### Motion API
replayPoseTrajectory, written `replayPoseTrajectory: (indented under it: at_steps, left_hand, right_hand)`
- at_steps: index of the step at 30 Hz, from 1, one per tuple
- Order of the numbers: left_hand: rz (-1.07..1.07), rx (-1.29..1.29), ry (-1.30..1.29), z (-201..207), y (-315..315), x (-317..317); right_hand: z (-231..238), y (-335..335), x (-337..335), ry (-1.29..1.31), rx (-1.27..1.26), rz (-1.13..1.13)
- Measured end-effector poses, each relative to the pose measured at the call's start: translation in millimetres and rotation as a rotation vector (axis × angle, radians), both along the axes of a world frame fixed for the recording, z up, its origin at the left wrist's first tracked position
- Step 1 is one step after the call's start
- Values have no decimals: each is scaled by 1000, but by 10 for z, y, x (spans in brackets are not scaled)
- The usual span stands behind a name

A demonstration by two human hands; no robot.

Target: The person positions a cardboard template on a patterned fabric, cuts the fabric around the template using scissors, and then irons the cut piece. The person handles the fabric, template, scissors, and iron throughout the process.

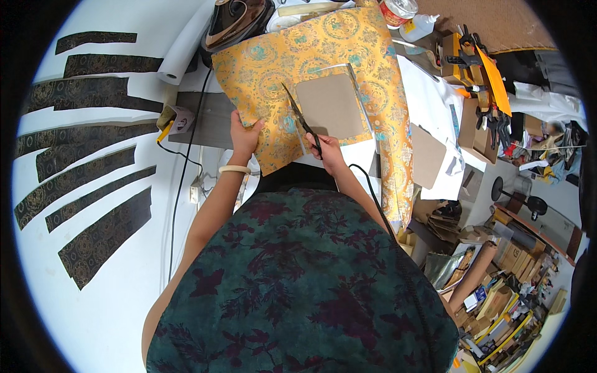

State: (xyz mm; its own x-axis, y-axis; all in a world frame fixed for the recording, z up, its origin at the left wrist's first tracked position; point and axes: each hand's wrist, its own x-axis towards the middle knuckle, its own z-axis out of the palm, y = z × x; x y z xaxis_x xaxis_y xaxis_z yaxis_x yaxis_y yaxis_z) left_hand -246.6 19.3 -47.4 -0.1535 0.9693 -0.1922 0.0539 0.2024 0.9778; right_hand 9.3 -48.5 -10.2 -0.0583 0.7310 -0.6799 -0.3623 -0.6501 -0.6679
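A large golden-yellow patterned fabric (255,68) with round medallions covers the table and hangs over its right side. On it lies a grey-brown square board (331,107) with rounded corners. A slit along the board's far-right side shows white and dark beneath the cloth. My right hand (326,154) grips black-handled scissors (300,114), their blades pointing away over the fabric just left of the board. With my left hand (247,132), I pinch the fabric's left edge between thumb and fingers.
A dark iron (237,22) stands at the far left, its cable running down the left side. Beyond the fabric are a white tub (398,11) and a squeeze bottle (419,27). Another grey-brown board (429,156) lies at right. Dark patterned strips (93,93) hang on the left wall.
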Motion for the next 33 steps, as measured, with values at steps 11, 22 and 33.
replayPoseTrajectory:
  at_steps: [11, 22, 33]
  left_hand:
    - [3, -50, 77, 78, 0, 0]
    - [11, -54, 22, 176, 1, 29]
    - [86, -7, 171, -121, 62, -239]
  right_hand:
    - [-73, -2, -3, 15, 29, 18]
    - [-9, 33, 2, 3, -1, 13]
    - [219, -79, 210, -69, 5, 93]
